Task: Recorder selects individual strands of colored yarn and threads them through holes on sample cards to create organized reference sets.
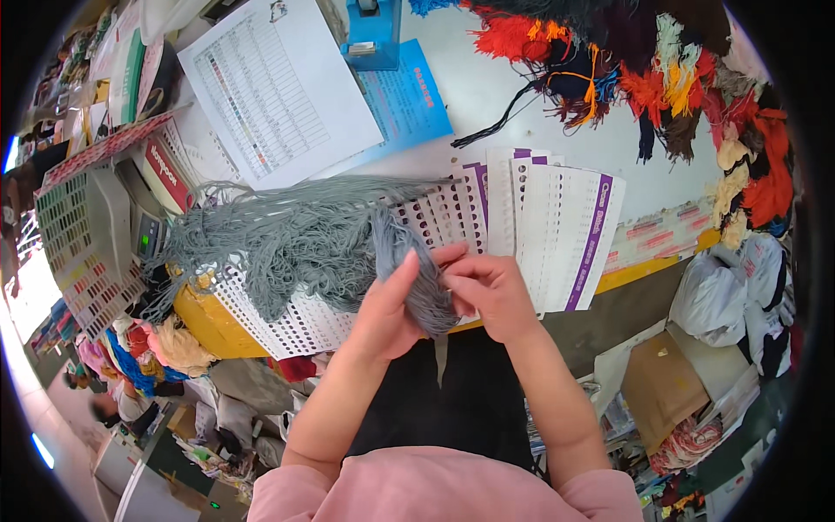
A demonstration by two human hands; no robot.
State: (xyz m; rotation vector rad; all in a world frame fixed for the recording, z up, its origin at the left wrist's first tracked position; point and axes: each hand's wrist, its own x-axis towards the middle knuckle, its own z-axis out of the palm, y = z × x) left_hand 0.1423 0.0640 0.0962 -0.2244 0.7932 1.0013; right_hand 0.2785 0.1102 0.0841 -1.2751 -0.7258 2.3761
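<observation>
My left hand [389, 311] is closed around a folded hank of grey thread [416, 274], its thumb lying across the front. The hank's looped lower end hangs just past the table's front edge. My right hand [496, 296] is at the hank's right side, thumb and forefinger pinched together. Whatever lies between those fingertips is too small to make out. A large loose heap of the same grey thread [300, 239] spreads over the table to the left, long strands reaching along its far side. White cards with rows of holes [557, 226] are fanned out beyond my right hand.
Printed sheets [278, 96], a blue booklet [417, 100] and a blue tape dispenser [372, 39] lie at the back. Coloured thread bundles [644, 87] pile up at the far right. A small device with a lit display [150, 235] stands left. Plastic bags [709, 296] are beside the table at right.
</observation>
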